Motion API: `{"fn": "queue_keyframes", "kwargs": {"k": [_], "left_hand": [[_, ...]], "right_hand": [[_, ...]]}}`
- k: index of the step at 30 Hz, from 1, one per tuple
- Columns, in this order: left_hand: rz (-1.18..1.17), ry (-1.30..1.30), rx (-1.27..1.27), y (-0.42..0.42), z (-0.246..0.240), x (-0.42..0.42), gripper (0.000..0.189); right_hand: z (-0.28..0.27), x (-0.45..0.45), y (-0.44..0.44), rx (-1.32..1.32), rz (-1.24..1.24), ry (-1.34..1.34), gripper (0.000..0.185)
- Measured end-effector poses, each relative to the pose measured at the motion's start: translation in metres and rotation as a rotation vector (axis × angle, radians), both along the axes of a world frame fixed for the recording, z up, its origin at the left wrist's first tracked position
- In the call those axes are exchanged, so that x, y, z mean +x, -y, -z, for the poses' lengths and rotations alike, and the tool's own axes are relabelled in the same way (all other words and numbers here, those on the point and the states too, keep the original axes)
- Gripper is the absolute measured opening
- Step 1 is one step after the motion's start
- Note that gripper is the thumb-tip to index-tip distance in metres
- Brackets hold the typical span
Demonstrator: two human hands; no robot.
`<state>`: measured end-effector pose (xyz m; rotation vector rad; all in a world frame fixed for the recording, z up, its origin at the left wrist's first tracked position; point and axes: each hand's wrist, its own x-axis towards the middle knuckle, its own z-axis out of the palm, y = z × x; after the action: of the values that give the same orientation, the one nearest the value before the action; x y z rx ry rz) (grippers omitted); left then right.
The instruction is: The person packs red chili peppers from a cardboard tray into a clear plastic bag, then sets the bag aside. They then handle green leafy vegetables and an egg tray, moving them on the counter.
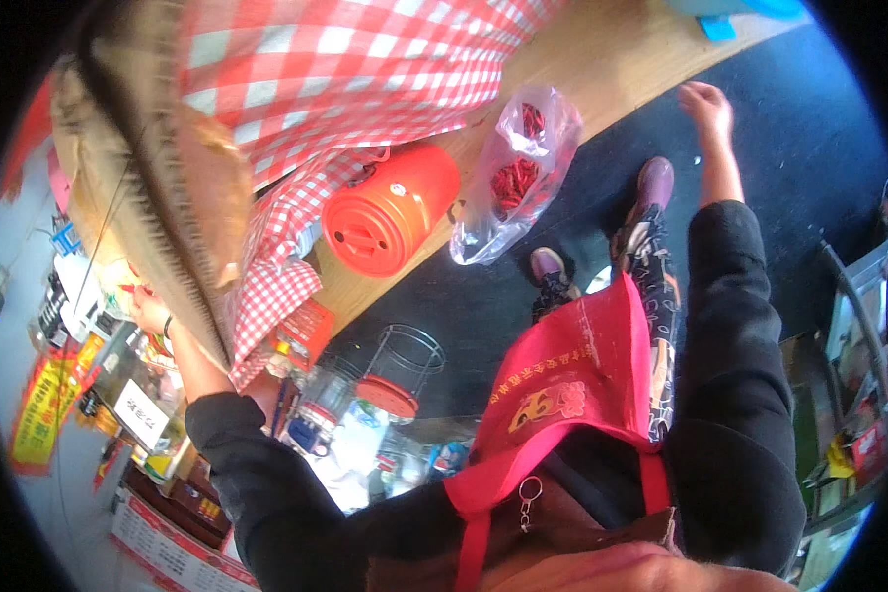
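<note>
My left hand [148, 309] reaches out past a large tan sheet or sack [140, 192] with a dark fold, which looms close at the left. Red and pale items crowd around its fingers, and whether it grips one is unclear. Over the dark floor at the upper right, my right hand [709, 107] hangs with its fingers curled in and nothing visible in them. A clear plastic bag [559, 159] of what look like dried red chillies [514, 183] lies at the edge of a wooden table [570, 63]. Beside it is an orange-red plastic container [392, 207] with a lid.
Red-and-white checked cloth [340, 66] covers part of the table. Clear jars with red lids [388, 396] stand below the table edge. A red apron [562, 370] bearing writing hangs in front of me. Shelving with goods [855, 414] is at the right.
</note>
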<state>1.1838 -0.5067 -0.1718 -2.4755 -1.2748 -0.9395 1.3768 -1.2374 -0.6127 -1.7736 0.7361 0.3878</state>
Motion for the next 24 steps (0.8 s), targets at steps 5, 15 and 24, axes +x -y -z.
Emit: {"fn": "queue_keyframes", "kwargs": {"k": [5, 15, 24], "left_hand": [[0.076, -0.041, 0.019, -0.007, 0.002, -0.006, 0.023], [0.229, -0.137, 0.029, -0.01, -0.016, -0.024, 0.021], [0.255, -0.194, 0.04, -0.001, -0.022, -0.022, 0.02]], "right_hand": [[-0.009, -0.094, -0.179, 0.176, -0.435, 0.558, 0.018], [0.157, -0.186, -0.415, -0.359, -1.134, 0.046, 0.022], [0.252, -0.181, -0.398, -0.506, -1.154, 0.19, 0.018]]}}
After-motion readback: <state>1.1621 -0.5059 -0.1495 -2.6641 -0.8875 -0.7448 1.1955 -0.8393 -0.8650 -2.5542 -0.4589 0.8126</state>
